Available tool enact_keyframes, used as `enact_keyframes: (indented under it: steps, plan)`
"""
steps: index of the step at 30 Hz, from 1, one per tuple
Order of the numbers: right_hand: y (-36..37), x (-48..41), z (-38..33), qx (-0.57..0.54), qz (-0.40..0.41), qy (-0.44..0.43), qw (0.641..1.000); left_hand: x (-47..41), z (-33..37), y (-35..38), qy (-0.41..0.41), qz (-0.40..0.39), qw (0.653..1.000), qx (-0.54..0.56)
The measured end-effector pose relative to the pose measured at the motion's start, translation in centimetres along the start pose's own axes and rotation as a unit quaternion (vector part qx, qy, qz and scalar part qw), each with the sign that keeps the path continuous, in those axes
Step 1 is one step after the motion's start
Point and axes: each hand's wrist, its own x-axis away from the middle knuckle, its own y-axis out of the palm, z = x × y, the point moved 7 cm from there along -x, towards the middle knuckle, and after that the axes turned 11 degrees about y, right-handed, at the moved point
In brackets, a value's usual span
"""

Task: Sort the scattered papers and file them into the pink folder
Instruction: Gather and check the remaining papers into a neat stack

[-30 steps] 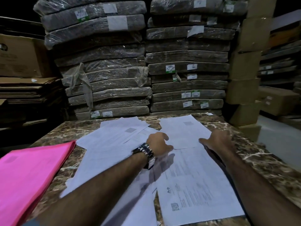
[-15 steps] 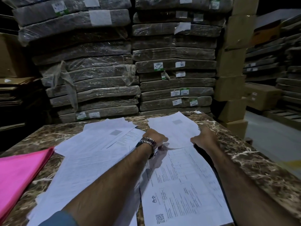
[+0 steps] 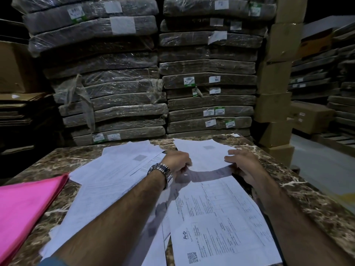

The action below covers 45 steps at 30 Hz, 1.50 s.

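Several white printed papers lie scattered over a brown marble table (image 3: 311, 189). A far sheet (image 3: 205, 152) has its near edge raised off the table; my left hand (image 3: 177, 162), with a metal watch on the wrist, pinches its left near corner and my right hand (image 3: 244, 166) grips its right near corner. A printed form with a QR code (image 3: 221, 223) lies below the sheet, between my forearms. More overlapping sheets (image 3: 115, 173) spread to the left. The pink folder (image 3: 25, 214) lies shut at the table's left near edge.
Tall stacks of plastic-wrapped flat bundles (image 3: 115, 93) rise right behind the table's far edge. Cardboard boxes (image 3: 274, 104) stand stacked at the back right, flattened cartons (image 3: 19, 108) at the left. A floor aisle (image 3: 322, 169) runs along the table's right side.
Both hands have closed on the far sheet's near corners and lifted its near edge off the table. The view has shifted, so the pink folder sits further left in frame.
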Motion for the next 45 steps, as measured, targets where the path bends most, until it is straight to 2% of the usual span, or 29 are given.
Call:
enact_keyframes:
  steps: [4, 7, 10, 14, 21, 24, 28, 38, 43, 45]
  plan:
    - [1.7, 0.4, 0.6, -0.021, -0.063, 0.021, 0.998, 2.7, -0.4, -3.0, -0.014, 0.003, 0.999, 0.043]
    - [3.0, 0.9, 1.2, 0.010, -0.066, 0.009, 0.998, 4.8, -1.3, -5.4, -0.019, 0.002, 0.999, 0.044]
    - [5.0, 2.5, 1.3, 0.063, -0.109, 0.007, 0.992, 7.0, -2.2, -8.1, -0.008, 0.029, 0.999, 0.019]
    - [8.5, 5.8, 1.1, 0.186, -0.196, -0.008, 0.963, 10.6, -2.7, -12.3, 0.018, 0.095, 0.995, -0.004]
    - [12.9, 12.9, 2.3, 0.270, -0.265, -0.047, 0.924, 19.1, -2.7, -17.4, 0.038, 0.090, 0.987, -0.129]
    - [14.2, 15.7, 3.3, 0.364, -0.262, -0.089, 0.890, 22.2, -3.7, -18.4, 0.021, 0.076, 0.982, -0.173]
    - [15.3, 17.9, 4.5, 0.427, -0.255, -0.124, 0.859, 24.5, -5.0, -19.2, 0.006, 0.071, 0.959, -0.275]
    - [16.0, 19.0, 6.4, 0.499, -0.214, -0.165, 0.823, 25.6, -5.7, -19.4, -0.021, 0.057, 0.933, -0.355]
    - [15.8, 19.1, 6.4, 0.510, -0.205, -0.174, 0.817, 25.1, -5.3, -18.9, -0.037, 0.030, 0.903, -0.427]
    - [14.9, 19.0, 5.8, 0.505, -0.184, -0.173, 0.826, 24.8, -5.1, -19.1, -0.040, 0.035, 0.882, -0.468]
